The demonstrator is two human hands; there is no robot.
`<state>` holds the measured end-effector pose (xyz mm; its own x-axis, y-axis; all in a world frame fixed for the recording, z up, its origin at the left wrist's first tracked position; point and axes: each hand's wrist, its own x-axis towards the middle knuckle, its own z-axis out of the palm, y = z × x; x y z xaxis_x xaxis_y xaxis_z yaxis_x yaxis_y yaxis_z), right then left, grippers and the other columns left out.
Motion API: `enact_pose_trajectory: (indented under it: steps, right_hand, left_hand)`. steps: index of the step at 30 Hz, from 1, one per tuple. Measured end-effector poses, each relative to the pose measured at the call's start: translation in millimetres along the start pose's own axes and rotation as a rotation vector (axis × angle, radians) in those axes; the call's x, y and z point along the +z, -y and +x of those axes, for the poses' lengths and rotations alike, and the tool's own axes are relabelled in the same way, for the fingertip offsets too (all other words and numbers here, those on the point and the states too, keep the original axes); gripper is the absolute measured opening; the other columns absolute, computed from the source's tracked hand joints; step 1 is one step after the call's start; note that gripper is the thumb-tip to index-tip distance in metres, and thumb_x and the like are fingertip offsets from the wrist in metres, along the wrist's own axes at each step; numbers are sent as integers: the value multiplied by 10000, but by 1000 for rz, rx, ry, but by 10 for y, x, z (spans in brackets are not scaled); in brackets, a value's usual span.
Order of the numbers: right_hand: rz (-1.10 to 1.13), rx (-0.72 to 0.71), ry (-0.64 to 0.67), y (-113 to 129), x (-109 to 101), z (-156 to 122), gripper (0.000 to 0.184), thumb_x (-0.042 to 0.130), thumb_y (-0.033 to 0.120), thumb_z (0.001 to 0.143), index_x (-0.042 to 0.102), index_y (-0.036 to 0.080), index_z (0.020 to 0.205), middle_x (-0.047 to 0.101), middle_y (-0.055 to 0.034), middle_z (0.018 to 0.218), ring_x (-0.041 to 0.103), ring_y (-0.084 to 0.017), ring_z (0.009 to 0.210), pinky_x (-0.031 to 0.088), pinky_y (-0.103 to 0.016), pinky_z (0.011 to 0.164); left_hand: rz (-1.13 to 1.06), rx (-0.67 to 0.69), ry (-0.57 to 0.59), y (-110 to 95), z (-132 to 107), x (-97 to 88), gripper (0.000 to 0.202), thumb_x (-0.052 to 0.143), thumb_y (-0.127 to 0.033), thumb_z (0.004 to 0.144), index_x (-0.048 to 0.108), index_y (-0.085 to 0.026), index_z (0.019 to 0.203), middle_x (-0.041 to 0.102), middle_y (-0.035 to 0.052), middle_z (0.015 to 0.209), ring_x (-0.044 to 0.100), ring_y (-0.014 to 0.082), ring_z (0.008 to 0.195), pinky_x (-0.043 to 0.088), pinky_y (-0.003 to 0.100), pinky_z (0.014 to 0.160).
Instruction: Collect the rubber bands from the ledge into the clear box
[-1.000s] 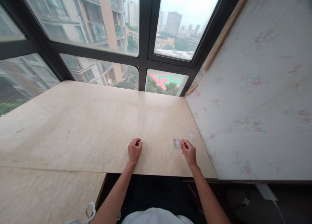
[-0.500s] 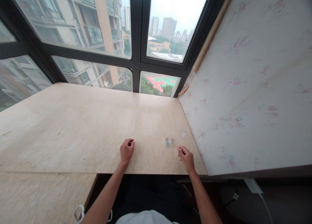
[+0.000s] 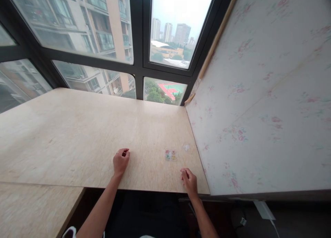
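Observation:
A small clear packet with red, green and yellow bits [image 3: 170, 154] lies flat on the pale wooden tabletop [image 3: 85, 134]. My right hand [image 3: 189, 181] rests near the table's front edge, just below and right of the packet, fingers curled together with nothing visible in them. My left hand [image 3: 121, 160] sits on the table to the left, fingers curled in a loose fist, a ring on one finger. A small clear scrap [image 3: 186, 147] lies right of the packet, near the wall.
A flowered wall panel [image 3: 258, 103] rises along the table's right side. Dark-framed windows [image 3: 139, 65] stand behind the table, with buildings outside. A lower wooden surface [image 3: 31, 207] adjoins at the front left. A white plug and cable [image 3: 263, 210] hang at the lower right.
My right hand let go of the small packet and drew back toward the table's front edge. The packet now lies on the table. My left hand stayed curled in place.

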<state>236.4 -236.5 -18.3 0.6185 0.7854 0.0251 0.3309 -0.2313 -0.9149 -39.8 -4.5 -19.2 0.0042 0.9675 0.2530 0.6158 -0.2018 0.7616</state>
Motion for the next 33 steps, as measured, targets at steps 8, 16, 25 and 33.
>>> enact_pose_trajectory:
  steps: [8,16,25,33]
  right_hand:
    - [163,-4,2,-133,15,-28,523,423,517,880,600,127,579,493,-4,446,416,-87,365,323,-197,379]
    - [254,-61,85,-192,-38,-17,533,338,471,918,679,82,1046,634,-56,673,476,-103,472,427,-231,464]
    - [226,-180,135,-88,-62,-108,475,291,356,929,446,143,1324,618,-78,1004,544,-110,599,493,-279,609]
    - [-79,-408,429,148,95,-752,284,386,265,936,615,198,1090,634,-56,869,587,-166,802,455,-334,804]
  left_hand:
    - [60,2,-37,-12,18,17,274,457,-327,742,639,-147,842,679,85,865,613,196,712,472,326,734]
    - [45,-12,-57,11,9,36,311,462,-353,762,656,-141,882,686,89,894,619,196,730,483,326,740]
    - [-12,-60,-50,-10,-62,0,428,428,-446,836,665,-130,1001,693,102,946,636,214,831,490,336,782]
    - [35,-27,-83,-341,-712,-61,497,282,-432,919,634,-100,1031,607,153,1115,545,248,1088,436,418,946]
